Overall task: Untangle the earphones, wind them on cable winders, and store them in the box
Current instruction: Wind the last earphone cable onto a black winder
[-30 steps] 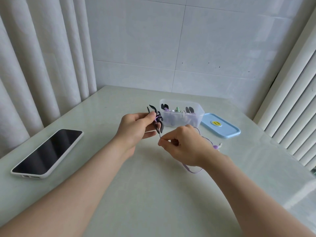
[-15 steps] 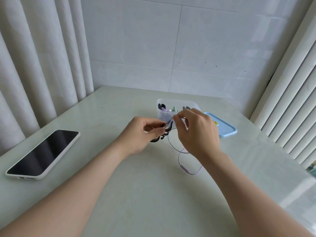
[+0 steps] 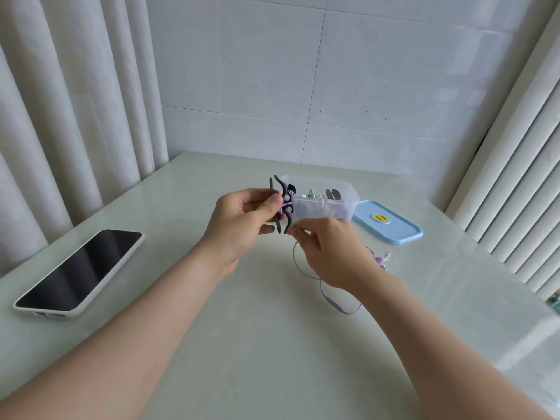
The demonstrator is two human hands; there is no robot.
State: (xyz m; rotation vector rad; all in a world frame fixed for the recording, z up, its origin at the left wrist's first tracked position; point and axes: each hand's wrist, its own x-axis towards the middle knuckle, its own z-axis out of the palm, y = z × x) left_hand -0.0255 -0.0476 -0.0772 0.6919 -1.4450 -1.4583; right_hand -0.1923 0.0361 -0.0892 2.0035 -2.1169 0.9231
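My left hand (image 3: 242, 222) grips a black cable winder (image 3: 282, 207) upright above the table, with purple earphone cable wound around its middle. Just below the winder, my right hand (image 3: 327, 253) pinches the purple cable (image 3: 303, 268). The loose cable trails down onto the table, past an inline remote (image 3: 335, 304), to earbuds (image 3: 380, 260) lying right of my right wrist. Behind my hands stands the clear plastic box (image 3: 342, 207), open, with several wound earphones inside.
A light blue lid (image 3: 388, 225) lies on the table right of the box. A phone in a white case (image 3: 81, 272) lies face up at the left. Curtains hang on the left, blinds on the right, and a tiled wall stands behind the table.
My right hand has dropped from above the winder to just below it, carrying the cable around. My left hand has turned the winder upright again.
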